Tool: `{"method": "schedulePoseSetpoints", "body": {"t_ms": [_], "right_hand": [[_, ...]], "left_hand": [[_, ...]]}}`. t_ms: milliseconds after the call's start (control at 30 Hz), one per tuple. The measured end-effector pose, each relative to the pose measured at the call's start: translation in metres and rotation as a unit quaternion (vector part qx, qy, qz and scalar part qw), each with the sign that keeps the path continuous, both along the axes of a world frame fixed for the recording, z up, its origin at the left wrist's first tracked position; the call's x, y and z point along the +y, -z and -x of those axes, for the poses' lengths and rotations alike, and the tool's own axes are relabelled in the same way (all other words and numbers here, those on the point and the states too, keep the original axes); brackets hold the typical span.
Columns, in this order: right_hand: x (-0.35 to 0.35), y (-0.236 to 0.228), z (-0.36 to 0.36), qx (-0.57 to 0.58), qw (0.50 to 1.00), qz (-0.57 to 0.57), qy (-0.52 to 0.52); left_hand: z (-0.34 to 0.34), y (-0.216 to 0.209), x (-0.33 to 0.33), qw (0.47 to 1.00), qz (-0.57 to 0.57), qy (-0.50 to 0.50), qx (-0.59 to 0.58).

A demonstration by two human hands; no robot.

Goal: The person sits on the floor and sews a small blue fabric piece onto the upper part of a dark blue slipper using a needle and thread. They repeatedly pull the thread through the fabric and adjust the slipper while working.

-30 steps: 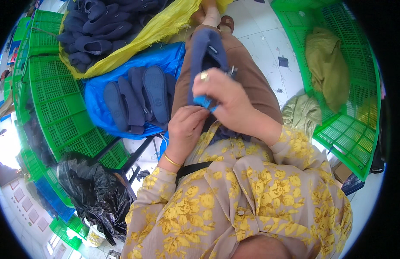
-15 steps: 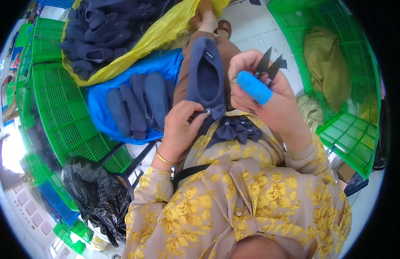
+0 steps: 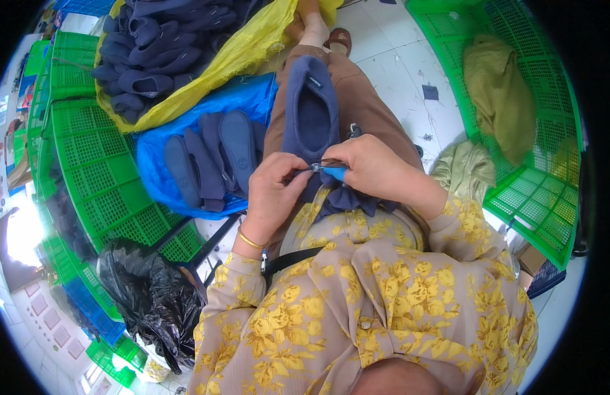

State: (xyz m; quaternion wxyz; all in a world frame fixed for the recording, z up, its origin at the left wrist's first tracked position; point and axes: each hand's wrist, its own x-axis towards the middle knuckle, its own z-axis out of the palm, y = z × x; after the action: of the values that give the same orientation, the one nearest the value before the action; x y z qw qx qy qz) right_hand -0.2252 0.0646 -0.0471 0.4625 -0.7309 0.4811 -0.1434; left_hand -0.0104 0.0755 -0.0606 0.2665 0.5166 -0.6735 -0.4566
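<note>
A dark blue slipper (image 3: 310,72) lies across my lap, toe pointing away from me. My left hand (image 3: 272,191) pinches a small dark blue fabric bow with a shiny bit at its middle, just at the slipper's near end. From the right, my right hand (image 3: 371,168) is closed around black thread snips (image 3: 355,130), largely hidden in the grip. Its fingers meet the left fingertips at the bow, and blue tape shows on the thumb. More dark blue bows (image 3: 348,201) sit in my lap under the hands.
Left of my legs, a blue plastic sheet (image 3: 153,141) carries several slippers. Beyond it, a yellow sack (image 3: 252,62) is heaped with more. Green crates (image 3: 88,168) stand at the left, and another green crate (image 3: 535,197) with olive cloth at the right. A black plastic bag (image 3: 147,296) hangs nearby.
My right hand has come down and left from its raised position to the bow, taking the snips with it. My left hand keeps its pinch near the slipper's end.
</note>
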Motion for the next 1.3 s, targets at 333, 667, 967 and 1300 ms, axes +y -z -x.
{"method": "schedulePoseSetpoints", "body": {"t_ms": [333, 667, 967, 1300], "right_hand": [[0.002, -0.001, -0.006, 0.019, 1.0, 0.003, 0.01], [-0.011, -0.018, 0.003, -0.037, 0.958, -0.019, 0.283], [0.015, -0.013, -0.018, 0.0, 0.996, -0.026, 0.082], [0.013, -0.013, -0.021, 0.025, 0.997, -0.006, 0.072]], "left_hand": [[-0.001, 0.001, -0.002, 1.0, 0.0, 0.0, 0.008], [-0.005, 0.003, -0.001, 0.999, -0.021, -0.006, 0.027], [-0.006, 0.004, -0.002, 1.0, -0.019, 0.006, 0.021], [-0.006, 0.005, -0.002, 1.0, -0.002, 0.012, 0.01]]}}
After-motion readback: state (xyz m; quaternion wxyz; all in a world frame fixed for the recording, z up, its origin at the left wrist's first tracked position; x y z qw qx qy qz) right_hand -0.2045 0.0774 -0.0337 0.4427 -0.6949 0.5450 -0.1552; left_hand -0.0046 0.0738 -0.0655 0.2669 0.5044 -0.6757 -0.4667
